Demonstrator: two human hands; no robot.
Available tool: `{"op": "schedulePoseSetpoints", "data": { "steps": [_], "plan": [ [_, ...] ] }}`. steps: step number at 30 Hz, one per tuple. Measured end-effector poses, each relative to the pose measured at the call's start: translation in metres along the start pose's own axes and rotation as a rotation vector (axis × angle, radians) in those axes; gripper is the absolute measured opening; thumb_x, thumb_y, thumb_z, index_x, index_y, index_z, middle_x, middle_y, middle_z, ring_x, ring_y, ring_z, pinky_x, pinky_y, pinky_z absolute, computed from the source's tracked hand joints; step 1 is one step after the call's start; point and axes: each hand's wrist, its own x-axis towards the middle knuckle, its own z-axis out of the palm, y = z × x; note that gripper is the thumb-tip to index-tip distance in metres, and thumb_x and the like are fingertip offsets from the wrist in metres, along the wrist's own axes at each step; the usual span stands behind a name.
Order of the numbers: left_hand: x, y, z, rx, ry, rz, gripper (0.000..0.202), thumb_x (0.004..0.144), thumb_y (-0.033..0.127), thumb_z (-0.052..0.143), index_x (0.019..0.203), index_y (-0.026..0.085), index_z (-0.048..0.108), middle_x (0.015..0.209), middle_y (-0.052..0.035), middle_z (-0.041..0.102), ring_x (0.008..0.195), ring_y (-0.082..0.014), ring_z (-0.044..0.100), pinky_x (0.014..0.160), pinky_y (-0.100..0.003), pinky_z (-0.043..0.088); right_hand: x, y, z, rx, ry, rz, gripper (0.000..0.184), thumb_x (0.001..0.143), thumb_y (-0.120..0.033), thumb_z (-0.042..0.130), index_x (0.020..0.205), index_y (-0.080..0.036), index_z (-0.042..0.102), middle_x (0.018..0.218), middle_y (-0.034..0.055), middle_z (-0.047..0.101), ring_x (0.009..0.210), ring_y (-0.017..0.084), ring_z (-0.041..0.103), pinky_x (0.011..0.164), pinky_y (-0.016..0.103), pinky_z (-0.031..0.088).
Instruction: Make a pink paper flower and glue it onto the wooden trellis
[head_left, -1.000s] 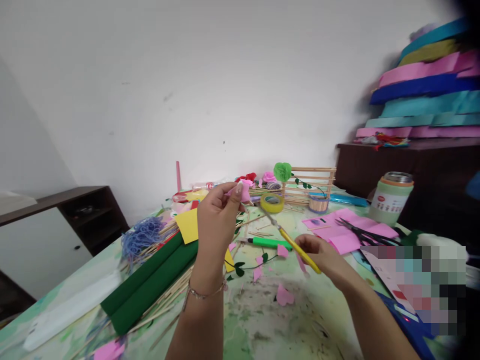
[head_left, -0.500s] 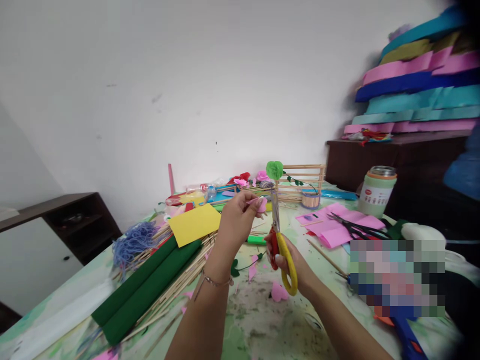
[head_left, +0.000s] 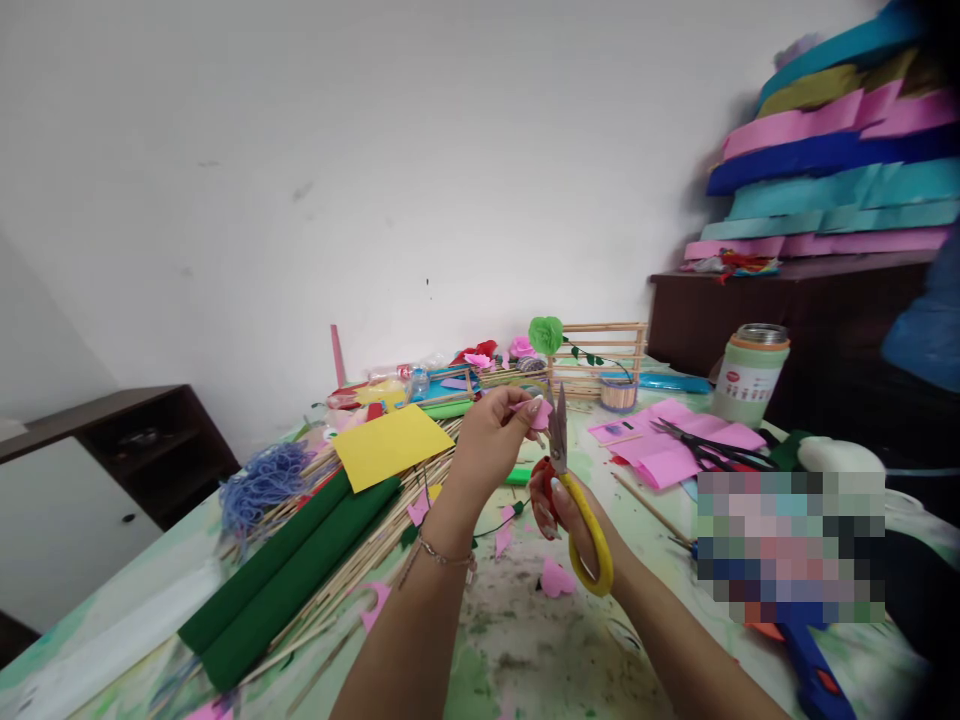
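Observation:
Between the fingertips of my left hand [head_left: 495,435] is a small piece of pink paper [head_left: 537,414]. My right hand [head_left: 574,520] is wrapped round a pair of scissors [head_left: 589,530] with yellow and red handles. The scissor blades point up and stand parted, right beside the pink paper. Below my hands a pink heart-shaped paper piece [head_left: 557,577] lies on the table. A green leafy stem [head_left: 516,510] and pink scraps lie near my left wrist.
At left are dark green paper rolls [head_left: 300,570], yellow paper [head_left: 391,447], blue yarn [head_left: 262,488] and thin sticks. A green paper flower [head_left: 546,335] stands by a small wooden fence [head_left: 600,345]. Rightward are pink paper [head_left: 667,440], black scissors [head_left: 712,447] and a jar [head_left: 750,375].
My left hand has moved slightly right with the pink paper. The scissor blades have opened and tilted, and their yellow handle has swung a little right.

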Motion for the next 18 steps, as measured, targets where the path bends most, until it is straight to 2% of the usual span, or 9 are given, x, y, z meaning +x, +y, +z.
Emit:
{"op": "schedulePoseSetpoints", "data": {
  "steps": [8, 11, 13, 15, 18],
  "plan": [
    [-0.001, 0.002, -0.002, 0.028, -0.024, -0.005, 0.016, 0.081, 0.029, 0.067, 0.079, 0.014, 0.062, 0.066, 0.0003, 0.064, 0.059, -0.0099, 0.060, 0.059, -0.022, 0.050, -0.003, -0.007, -0.003, -0.018, -0.002, -0.001, 0.032, 0.093, -0.035, 0.057, 0.120, -0.017, 0.058, 0.117, 0.0083, 0.062, 0.095, 0.020, 0.064, 0.080, 0.040, 0.056],
    [-0.001, 0.003, -0.001, 0.024, -0.026, -0.005, 0.016, 0.080, 0.029, 0.068, 0.079, 0.014, 0.062, 0.066, 0.0000, 0.064, 0.059, -0.0106, 0.061, 0.060, -0.023, 0.051, -0.002, -0.008, -0.002, -0.005, -0.007, -0.016, 0.030, 0.094, -0.036, 0.056, 0.116, -0.016, 0.058, 0.109, 0.0068, 0.064, 0.087, 0.017, 0.064, 0.074, 0.035, 0.056],
    [-0.001, 0.002, -0.001, 0.019, -0.028, -0.005, 0.016, 0.080, 0.029, 0.068, 0.079, 0.014, 0.062, 0.065, 0.0000, 0.064, 0.059, -0.0108, 0.061, 0.059, -0.023, 0.051, -0.002, -0.009, -0.001, 0.009, -0.007, -0.031, 0.032, 0.093, -0.044, 0.054, 0.108, -0.016, 0.059, 0.092, 0.0034, 0.063, 0.071, 0.014, 0.061, 0.061, 0.030, 0.053],
    [-0.001, 0.001, -0.001, 0.025, -0.035, -0.003, 0.016, 0.081, 0.030, 0.067, 0.079, 0.014, 0.062, 0.066, 0.0000, 0.065, 0.059, -0.0107, 0.061, 0.060, -0.023, 0.051, -0.001, -0.011, 0.001, 0.024, -0.006, -0.050, 0.042, 0.089, -0.059, 0.052, 0.095, -0.019, 0.057, 0.073, -0.0015, 0.055, 0.054, 0.012, 0.050, 0.049, 0.026, 0.043],
    [-0.001, 0.000, -0.002, 0.038, -0.044, -0.001, 0.017, 0.081, 0.030, 0.067, 0.080, 0.014, 0.063, 0.067, 0.0001, 0.065, 0.060, -0.0102, 0.061, 0.061, -0.023, 0.051, -0.001, -0.014, 0.002, 0.038, -0.011, -0.073, 0.051, 0.080, -0.072, 0.050, 0.084, -0.021, 0.051, 0.063, -0.0055, 0.040, 0.047, 0.010, 0.037, 0.045, 0.026, 0.034]
  ]
}}
